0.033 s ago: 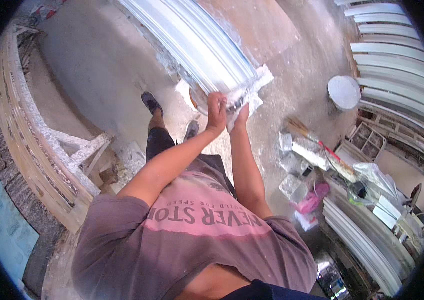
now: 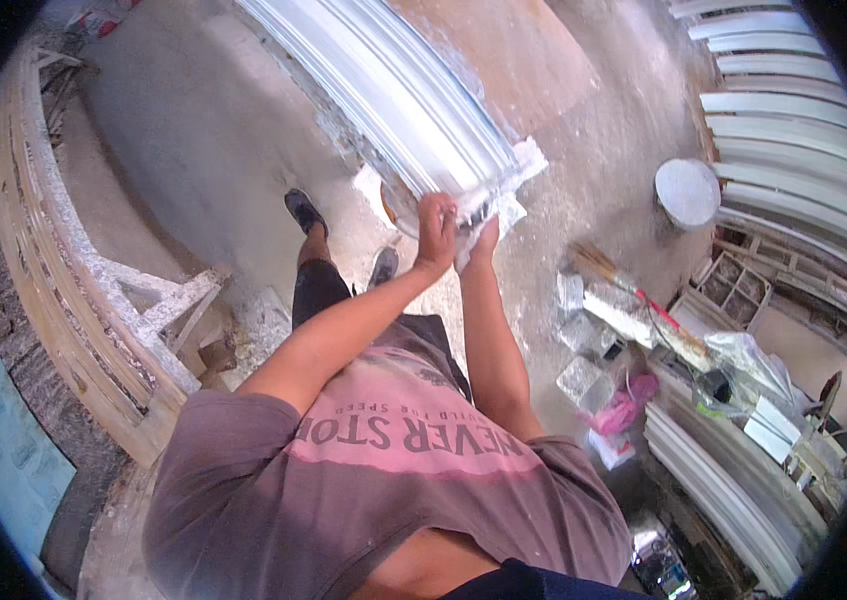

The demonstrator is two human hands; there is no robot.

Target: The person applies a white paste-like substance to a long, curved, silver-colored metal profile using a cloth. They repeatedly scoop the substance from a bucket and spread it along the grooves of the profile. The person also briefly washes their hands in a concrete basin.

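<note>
A long, ridged white moulding (image 2: 384, 85) stretches away from me toward the upper left, with a glossy surface. My left hand (image 2: 436, 237) is at its near end, the fingers bent closed against the edge. Close beside it, my right hand (image 2: 482, 246) is closed at a ragged white flap (image 2: 512, 212) hanging from the end. Its fingers are partly hidden there. Something small and dark shows between the two hands, too small to name.
Behind a white bucket (image 2: 688, 190) at the right lie several pale mouldings (image 2: 789, 118). A brush with a red handle (image 2: 656, 308), clear tubs (image 2: 584, 382) and pink cloth (image 2: 632, 400) lie nearer. A curved wooden frame (image 2: 59, 290) stands left.
</note>
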